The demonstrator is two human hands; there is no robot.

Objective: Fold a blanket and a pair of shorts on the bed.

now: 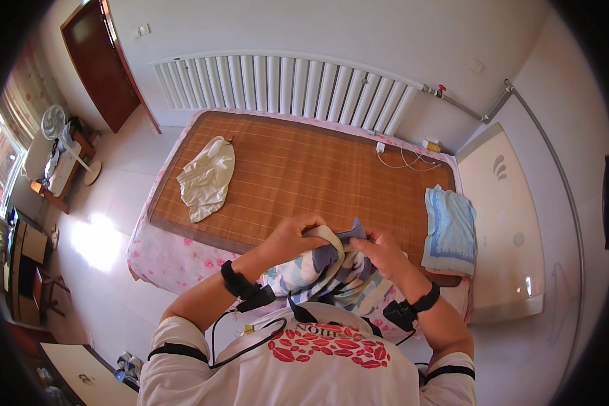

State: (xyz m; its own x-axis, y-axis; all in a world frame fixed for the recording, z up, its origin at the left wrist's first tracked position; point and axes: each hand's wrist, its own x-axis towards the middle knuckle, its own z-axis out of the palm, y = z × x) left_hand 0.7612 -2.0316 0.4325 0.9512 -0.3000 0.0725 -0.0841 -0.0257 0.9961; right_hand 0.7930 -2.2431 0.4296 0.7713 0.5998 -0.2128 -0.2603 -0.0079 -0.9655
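Bunched between my hands, close to my body, is a patterned garment point(369, 283) in white, blue, grey and purple, with a cream band and a grey-blue edge at its top. Its exact kind is hidden by the folds. My left hand point(294, 237) is closed on the cream band. Opposite it, my right hand point(382, 254) pinches the grey-blue edge between thumb and fingers. The lower part of the cloth hangs over the near side of the bed. A crumpled cream garment point(208, 179) lies on the brown mat point(298, 176), to the left beyond my hands.
Pink floral bedding point(176, 260) shows around the mat. A light-blue patterned towel point(450, 230) lies at the bed's right end, with a white charger cable point(402, 159) farther back. Behind the bed runs a white radiator point(291, 84). A fan point(54, 125) stands at left.
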